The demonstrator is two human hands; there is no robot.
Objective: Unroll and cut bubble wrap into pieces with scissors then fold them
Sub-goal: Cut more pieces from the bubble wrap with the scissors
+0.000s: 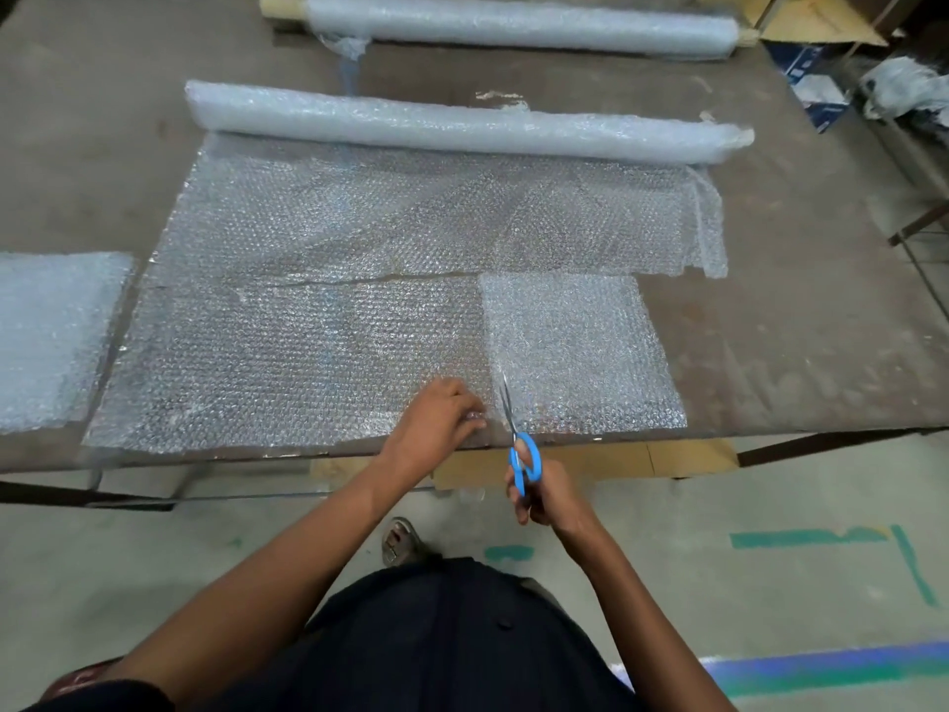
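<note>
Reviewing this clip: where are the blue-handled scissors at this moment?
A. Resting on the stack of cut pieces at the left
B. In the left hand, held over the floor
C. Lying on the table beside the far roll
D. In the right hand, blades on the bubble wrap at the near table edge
D: the right hand grips the scissors, blades lying on the bubble wrap sheet, while the left hand holds the sheet beside them.

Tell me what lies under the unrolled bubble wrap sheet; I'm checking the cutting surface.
Under the sheet only the brown table shows through; fine marks beneath stay blurred by bubbles.
</note>
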